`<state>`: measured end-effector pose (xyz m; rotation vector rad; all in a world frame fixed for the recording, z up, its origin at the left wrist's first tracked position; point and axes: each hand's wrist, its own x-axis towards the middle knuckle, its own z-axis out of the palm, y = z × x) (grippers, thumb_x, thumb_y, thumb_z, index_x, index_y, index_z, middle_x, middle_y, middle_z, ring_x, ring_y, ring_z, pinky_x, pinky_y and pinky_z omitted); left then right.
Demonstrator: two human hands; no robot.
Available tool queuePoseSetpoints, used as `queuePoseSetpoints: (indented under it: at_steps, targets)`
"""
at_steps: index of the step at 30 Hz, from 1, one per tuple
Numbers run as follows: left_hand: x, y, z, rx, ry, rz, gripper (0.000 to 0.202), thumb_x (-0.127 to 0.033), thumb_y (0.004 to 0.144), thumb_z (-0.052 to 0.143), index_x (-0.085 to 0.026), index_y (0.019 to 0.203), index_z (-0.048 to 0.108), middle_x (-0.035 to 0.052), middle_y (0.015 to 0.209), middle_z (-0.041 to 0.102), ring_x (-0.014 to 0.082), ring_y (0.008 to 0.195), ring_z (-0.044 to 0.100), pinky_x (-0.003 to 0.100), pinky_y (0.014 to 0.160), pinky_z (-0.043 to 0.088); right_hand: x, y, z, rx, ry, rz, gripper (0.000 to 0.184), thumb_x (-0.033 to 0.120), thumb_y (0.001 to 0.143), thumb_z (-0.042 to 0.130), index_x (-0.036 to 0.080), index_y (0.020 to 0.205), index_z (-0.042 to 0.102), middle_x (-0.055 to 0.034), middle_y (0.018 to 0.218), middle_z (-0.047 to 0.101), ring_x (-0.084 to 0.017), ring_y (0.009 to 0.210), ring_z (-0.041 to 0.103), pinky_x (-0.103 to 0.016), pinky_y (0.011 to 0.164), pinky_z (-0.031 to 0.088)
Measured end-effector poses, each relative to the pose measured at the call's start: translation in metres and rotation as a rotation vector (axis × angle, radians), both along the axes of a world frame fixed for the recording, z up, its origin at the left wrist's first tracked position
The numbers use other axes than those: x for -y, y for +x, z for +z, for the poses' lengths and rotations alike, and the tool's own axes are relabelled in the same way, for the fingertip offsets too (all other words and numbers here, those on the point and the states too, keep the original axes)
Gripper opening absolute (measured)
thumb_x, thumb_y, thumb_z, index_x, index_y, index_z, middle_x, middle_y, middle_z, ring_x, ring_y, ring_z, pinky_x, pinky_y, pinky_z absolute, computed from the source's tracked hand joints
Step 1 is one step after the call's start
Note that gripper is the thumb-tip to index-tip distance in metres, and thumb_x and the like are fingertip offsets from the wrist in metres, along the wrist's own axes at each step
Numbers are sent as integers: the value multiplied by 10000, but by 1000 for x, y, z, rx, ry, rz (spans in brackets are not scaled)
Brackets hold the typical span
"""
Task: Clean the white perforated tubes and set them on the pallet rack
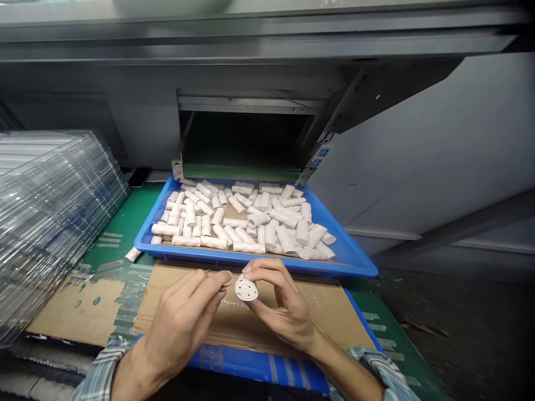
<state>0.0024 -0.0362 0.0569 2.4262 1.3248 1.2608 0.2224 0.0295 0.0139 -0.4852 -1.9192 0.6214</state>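
Green-matted workbench (134, 209) beneath a grey metal machine housing (125, 128): what did you see there?

"A shallow, bright blue plastic tray (251, 262) sat on the bench, heaped with white ceramic-looking tubes (284, 214). Just in front of that tray, above a flat brown cardboard sheet (317, 314), two hands worked close together."

"What was each hand doing?"

"The right hand (284, 306) was clamped on a round white perforated disc (246, 289), gripping it between thumb and fingers, just in front of the tray. The left hand (184, 317) pinched a thin metal pin (227, 285), its tip just beside the disc. I couldn't tell whether pin and disc touched. The hands themselves stayed slightly apart."

"What could have gone wrong?"

"A slip of that fine tip could have jabbed a finger or scratched the disc. If the disc was as brittle as it looked, too hard a squeeze might have cracked it. A fumble could have dropped it onto the cardboard or against the tray's front rim."

"Anything in the way?"

"A stray white tube (132, 254) lay just outside the tray's left corner. Farther left of the tray, a tall stack of clear plastic trays (54, 223) crowded the left arm's side. Behind the tray gaped a dark rectangular opening (242, 139) in the housing."
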Motion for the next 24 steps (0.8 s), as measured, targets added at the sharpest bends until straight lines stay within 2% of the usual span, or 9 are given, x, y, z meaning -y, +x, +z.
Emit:
queuePoseSetpoints:
  at_steps: [3,7,9,13,17,19,22,24]
  targets:
    - [3,-3,-4,49,-44,-7,349,-156,1117,476,-183,1453,567,61,1034,731,155,879,701,253,788,538,0,0,0,-17,-13,5,494,12,925,721,266,1336,617,-79,1194,672,-228,1088,669,-343,931,600]
    - [7,2,-6,106,-137,-44,333,-215,1138,419,-213,1415,603,77,1139,738,174,1000,706,276,875,551,0,-1,0,-33,-52,32,466,33,939,721,276,1319,602,-78,1235,687,-224,1133,669,-362,1002,576]
    - [6,9,-9,167,-164,-51,307,-256,1136,458,-223,1401,608,63,1085,737,162,922,693,266,840,554,1,-3,-2,-50,-88,53,466,39,937,724,285,1307,584,-74,1227,694,-224,1129,681,-381,1016,576]
    - [-2,24,-19,271,-150,-19,276,-354,1087,609,-208,1320,630,10,857,670,137,691,590,240,651,503,2,-6,-5,-88,-172,94,409,103,943,744,289,1258,561,-64,1154,697,-220,1064,701,-381,961,600]
    - [-10,18,-22,346,-221,-107,245,-381,1093,593,-205,1249,663,-2,805,639,127,649,557,226,597,476,3,-4,-3,-72,-318,219,275,266,1013,708,264,1249,568,-120,1237,694,-250,1154,715,-407,999,613]
    - [-10,9,-19,326,-259,-129,273,-376,1095,592,-224,1313,654,18,901,692,130,690,589,230,649,514,2,-1,-2,-61,-342,245,279,295,1030,699,262,1283,586,-131,1257,703,-262,1186,720,-415,1022,613]
    - [-5,-2,-14,213,-237,-87,359,-313,1130,498,-247,1472,583,85,1193,735,178,946,675,302,872,565,2,0,-1,-42,-234,145,368,252,1012,735,270,1361,620,-105,1189,728,-252,1132,726,-402,1005,618]
    - [0,-3,-12,141,-179,-48,393,-246,1138,450,-245,1516,556,93,1194,737,196,1011,680,326,903,558,3,-1,1,-22,-137,78,384,206,1003,743,271,1369,651,-95,1183,718,-242,1116,709,-384,991,616]
